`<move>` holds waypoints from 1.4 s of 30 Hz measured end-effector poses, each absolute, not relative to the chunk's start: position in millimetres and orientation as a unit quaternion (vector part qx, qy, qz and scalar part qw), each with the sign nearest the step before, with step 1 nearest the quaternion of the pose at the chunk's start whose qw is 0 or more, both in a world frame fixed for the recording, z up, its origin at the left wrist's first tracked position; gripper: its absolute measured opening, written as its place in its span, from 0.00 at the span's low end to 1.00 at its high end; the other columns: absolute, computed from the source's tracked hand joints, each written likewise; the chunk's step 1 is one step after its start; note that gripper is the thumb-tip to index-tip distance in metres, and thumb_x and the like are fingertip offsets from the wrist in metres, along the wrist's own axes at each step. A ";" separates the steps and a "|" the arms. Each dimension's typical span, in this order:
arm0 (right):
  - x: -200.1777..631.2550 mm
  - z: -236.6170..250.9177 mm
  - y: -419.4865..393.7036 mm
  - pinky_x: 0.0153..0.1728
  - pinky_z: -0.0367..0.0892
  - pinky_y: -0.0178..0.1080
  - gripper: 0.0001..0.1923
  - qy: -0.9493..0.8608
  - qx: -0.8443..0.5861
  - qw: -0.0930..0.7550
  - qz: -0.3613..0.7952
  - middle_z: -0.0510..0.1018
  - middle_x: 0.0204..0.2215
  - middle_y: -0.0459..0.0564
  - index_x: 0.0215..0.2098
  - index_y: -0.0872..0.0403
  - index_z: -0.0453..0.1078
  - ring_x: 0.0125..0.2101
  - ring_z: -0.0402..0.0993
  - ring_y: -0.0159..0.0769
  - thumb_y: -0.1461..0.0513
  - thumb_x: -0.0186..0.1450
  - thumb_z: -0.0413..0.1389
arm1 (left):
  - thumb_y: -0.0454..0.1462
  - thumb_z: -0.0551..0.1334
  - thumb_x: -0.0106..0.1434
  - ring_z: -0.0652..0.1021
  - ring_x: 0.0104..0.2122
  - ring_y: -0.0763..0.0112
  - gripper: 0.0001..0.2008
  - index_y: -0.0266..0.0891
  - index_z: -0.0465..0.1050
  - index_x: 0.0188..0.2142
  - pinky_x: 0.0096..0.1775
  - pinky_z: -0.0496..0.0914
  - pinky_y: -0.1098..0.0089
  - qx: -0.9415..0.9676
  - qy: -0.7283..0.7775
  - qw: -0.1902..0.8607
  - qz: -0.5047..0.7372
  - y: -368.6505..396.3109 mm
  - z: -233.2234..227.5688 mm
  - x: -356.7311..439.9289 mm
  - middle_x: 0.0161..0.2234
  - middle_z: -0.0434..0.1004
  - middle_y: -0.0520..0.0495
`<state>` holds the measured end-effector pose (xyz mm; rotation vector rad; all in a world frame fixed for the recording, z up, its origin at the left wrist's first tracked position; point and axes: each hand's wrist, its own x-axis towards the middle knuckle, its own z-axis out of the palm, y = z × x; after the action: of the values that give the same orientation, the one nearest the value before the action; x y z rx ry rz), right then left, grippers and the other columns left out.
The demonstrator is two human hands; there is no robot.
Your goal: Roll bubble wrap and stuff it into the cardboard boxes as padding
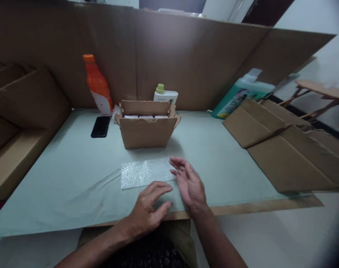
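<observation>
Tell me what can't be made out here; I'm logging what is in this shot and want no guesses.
Head view:
- Contents of the open box: only white tops show; its front wall hides the rest.
- White bottle: lower part hidden behind the box.
- Labels on the orange bottle and green jug: too blurred to read.
- Near edge of the bubble wrap: covered by the left hand and right hand.
</observation>
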<state>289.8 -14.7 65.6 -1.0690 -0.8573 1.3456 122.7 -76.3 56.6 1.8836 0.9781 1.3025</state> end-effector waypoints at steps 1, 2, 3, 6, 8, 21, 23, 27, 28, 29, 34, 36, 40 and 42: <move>275.1 69.5 -13.3 0.46 0.68 0.43 0.18 -0.326 -0.420 0.580 0.617 0.80 0.51 0.50 0.42 0.47 0.77 0.54 0.72 0.44 0.46 0.64 0.57 | 0.30 0.62 0.64 0.77 0.47 0.65 0.20 0.43 0.69 0.56 0.48 0.74 0.63 0.700 0.360 0.344 0.512 -78.4 63.6 135.9 0.48 0.76 0.43; 263.3 72.0 -12.2 0.46 0.68 0.41 0.17 -0.300 -0.392 0.581 0.647 0.80 0.51 0.49 0.42 0.47 0.78 0.54 0.72 0.43 0.46 0.64 0.58 | 0.30 0.63 0.64 0.77 0.47 0.65 0.21 0.43 0.69 0.56 0.48 0.74 0.63 0.687 0.356 0.351 0.527 -80.0 68.6 145.9 0.48 0.75 0.43; 254.4 73.2 -12.0 0.45 0.68 0.40 0.16 -0.282 -0.374 0.580 0.666 0.80 0.51 0.49 0.41 0.47 0.78 0.54 0.72 0.41 0.47 0.63 0.59 | 0.30 0.63 0.63 0.76 0.47 0.65 0.21 0.43 0.70 0.56 0.49 0.74 0.63 0.678 0.357 0.346 0.542 -81.2 71.5 152.6 0.47 0.74 0.43; 242.3 73.2 -14.4 0.43 0.68 0.36 0.14 -0.241 -0.348 0.564 0.709 0.81 0.49 0.48 0.40 0.48 0.78 0.51 0.74 0.37 0.49 0.64 0.60 | 0.27 0.62 0.63 0.75 0.45 0.67 0.15 0.42 0.74 0.47 0.47 0.73 0.65 0.665 0.368 0.315 0.568 -85.2 68.5 157.2 0.44 0.73 0.45; 240.6 72.0 -17.1 0.40 0.69 0.34 0.14 -0.210 -0.337 0.547 0.737 0.82 0.47 0.47 0.38 0.49 0.78 0.48 0.75 0.36 0.49 0.65 0.60 | 0.27 0.61 0.62 0.75 0.44 0.68 0.12 0.42 0.74 0.43 0.47 0.72 0.66 0.659 0.379 0.307 0.573 -89.8 61.4 154.4 0.43 0.72 0.46; 242.4 57.3 -38.1 0.37 0.74 0.32 0.20 -0.110 -0.276 0.501 0.813 0.83 0.45 0.51 0.38 0.54 0.78 0.44 0.79 0.34 0.52 0.73 0.49 | 0.25 0.58 0.63 0.74 0.50 0.66 0.19 0.42 0.74 0.50 0.51 0.71 0.64 0.647 0.391 0.334 0.563 -116.2 45.1 153.6 0.50 0.69 0.43; 243.7 54.0 -42.5 0.39 0.75 0.32 0.20 -0.111 -0.269 0.495 0.819 0.83 0.45 0.51 0.40 0.54 0.77 0.45 0.79 0.34 0.52 0.74 0.48 | 0.25 0.58 0.63 0.73 0.51 0.65 0.24 0.43 0.71 0.56 0.52 0.71 0.62 0.655 0.398 0.327 0.553 -118.2 45.0 153.7 0.51 0.68 0.43; 244.8 48.3 -48.4 0.39 0.75 0.32 0.20 -0.110 -0.260 0.490 0.825 0.82 0.47 0.51 0.41 0.54 0.78 0.46 0.78 0.34 0.51 0.73 0.49 | 0.26 0.58 0.63 0.72 0.48 0.65 0.21 0.45 0.74 0.53 0.48 0.71 0.62 0.681 0.399 0.307 0.531 -123.2 45.4 153.9 0.50 0.68 0.44; 245.1 47.3 -49.3 0.39 0.75 0.32 0.20 -0.107 -0.260 0.490 0.825 0.82 0.46 0.50 0.40 0.54 0.78 0.46 0.79 0.34 0.50 0.73 0.49 | 0.26 0.58 0.63 0.72 0.48 0.65 0.19 0.44 0.75 0.50 0.48 0.71 0.62 0.683 0.398 0.310 0.528 -125.0 45.3 154.1 0.50 0.68 0.44; 245.2 46.4 -50.2 0.39 0.76 0.32 0.21 -0.103 -0.260 0.491 0.825 0.83 0.46 0.50 0.40 0.54 0.78 0.46 0.79 0.34 0.50 0.73 0.49 | 0.26 0.58 0.63 0.72 0.48 0.64 0.19 0.44 0.75 0.49 0.48 0.71 0.62 0.682 0.399 0.313 0.527 -126.8 45.1 154.5 0.50 0.67 0.44; 244.2 46.0 -54.4 0.40 0.75 0.32 0.20 -0.103 -0.264 0.484 0.828 0.82 0.47 0.50 0.41 0.54 0.77 0.47 0.78 0.33 0.50 0.73 0.49 | 0.29 0.59 0.65 0.71 0.49 0.63 0.24 0.43 0.67 0.60 0.50 0.70 0.59 0.690 0.420 0.290 0.514 -129.4 44.1 156.7 0.52 0.66 0.41; 243.9 47.2 -54.3 0.40 0.75 0.32 0.20 -0.096 -0.267 0.484 0.828 0.82 0.46 0.49 0.40 0.53 0.77 0.47 0.78 0.33 0.50 0.74 0.48 | 0.28 0.59 0.65 0.71 0.47 0.64 0.20 0.44 0.72 0.54 0.47 0.71 0.60 0.696 0.420 0.286 0.507 -129.3 44.2 157.1 0.51 0.67 0.42; 245.3 49.0 -51.1 0.38 0.75 0.33 0.21 -0.082 -0.270 0.492 0.824 0.83 0.45 0.49 0.38 0.52 0.77 0.45 0.79 0.34 0.49 0.73 0.49 | 0.27 0.59 0.63 0.72 0.48 0.62 0.16 0.41 0.74 0.49 0.47 0.71 0.61 0.698 0.411 0.280 0.516 -131.7 44.8 157.6 0.50 0.69 0.41; 245.3 48.4 -50.7 0.38 0.74 0.33 0.21 -0.084 -0.272 0.490 0.824 0.83 0.45 0.49 0.38 0.52 0.77 0.45 0.78 0.34 0.48 0.72 0.49 | 0.28 0.60 0.63 0.73 0.46 0.62 0.17 0.41 0.73 0.50 0.47 0.72 0.61 0.682 0.420 0.290 0.524 -130.6 46.1 157.3 0.47 0.71 0.42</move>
<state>245.3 -50.7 48.4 -0.6620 -0.2047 2.0019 157.3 -130.6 46.1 1.8192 1.1217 1.3981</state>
